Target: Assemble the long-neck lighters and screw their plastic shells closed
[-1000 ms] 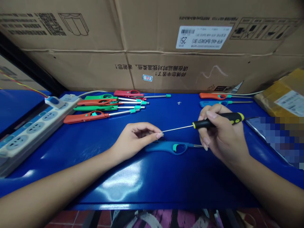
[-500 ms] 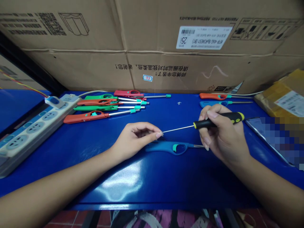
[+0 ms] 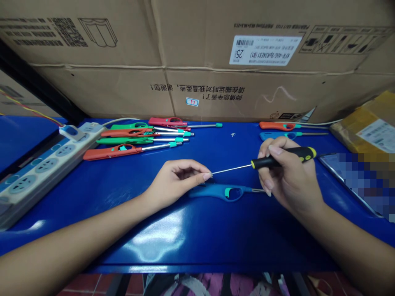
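My right hand (image 3: 286,174) is wrapped round the black and yellow handle of a screwdriver (image 3: 298,157), whose thin shaft points left. At the shaft's tip, the thumb and forefinger of my left hand (image 3: 180,179) are pinched together. Whether a small part sits between those fingertips, I cannot make out. Just below the shaft, a blue gas lighter (image 3: 212,191) with a green trigger lies on the blue table (image 3: 222,238). Its rear end is partly behind my left hand, and its metal tube runs toward my right fingers.
Several red, orange and green lighters (image 3: 112,152) lie at the back left, beside a white power strip (image 3: 49,164). An orange lighter (image 3: 274,126) and another blue lighter (image 3: 270,135) are at the back right. A phone (image 3: 348,181) and a taped box (image 3: 367,123) stand further right. A large carton (image 3: 200,53) closes off the back.
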Motion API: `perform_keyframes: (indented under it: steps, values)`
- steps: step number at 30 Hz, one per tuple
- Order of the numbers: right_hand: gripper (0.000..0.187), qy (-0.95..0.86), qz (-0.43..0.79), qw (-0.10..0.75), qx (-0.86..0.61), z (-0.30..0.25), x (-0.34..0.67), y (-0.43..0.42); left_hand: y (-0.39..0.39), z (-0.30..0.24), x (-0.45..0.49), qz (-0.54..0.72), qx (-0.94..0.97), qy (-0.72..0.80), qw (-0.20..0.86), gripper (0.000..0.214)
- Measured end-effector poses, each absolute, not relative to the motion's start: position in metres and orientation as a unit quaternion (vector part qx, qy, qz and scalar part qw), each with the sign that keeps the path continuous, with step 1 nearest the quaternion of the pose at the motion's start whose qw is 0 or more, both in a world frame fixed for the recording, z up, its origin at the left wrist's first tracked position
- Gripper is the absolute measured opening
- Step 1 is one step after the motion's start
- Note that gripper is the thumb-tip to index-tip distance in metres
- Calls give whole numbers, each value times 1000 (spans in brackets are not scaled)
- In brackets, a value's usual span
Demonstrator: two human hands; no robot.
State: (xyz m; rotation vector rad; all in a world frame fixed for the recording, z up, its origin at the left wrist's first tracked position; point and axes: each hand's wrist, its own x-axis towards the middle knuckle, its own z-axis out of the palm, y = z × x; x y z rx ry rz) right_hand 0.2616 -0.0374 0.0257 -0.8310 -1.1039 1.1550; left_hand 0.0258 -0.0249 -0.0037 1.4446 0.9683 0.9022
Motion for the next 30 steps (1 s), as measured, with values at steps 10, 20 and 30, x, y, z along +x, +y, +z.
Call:
perform_keyframes:
  steps: [10,20,30]
  values:
    - [22,-489,491,621,-367,28,263,-38,-26,-3,26,373,617,416,554,15]
    - [22,-481,501,622,-361,25,262,-37,-25,-3,27,368,615,422,556,16]
    - [22,-510,494,604,-361,23,266,-39,-24,-1,26,374,605,424,561,14]
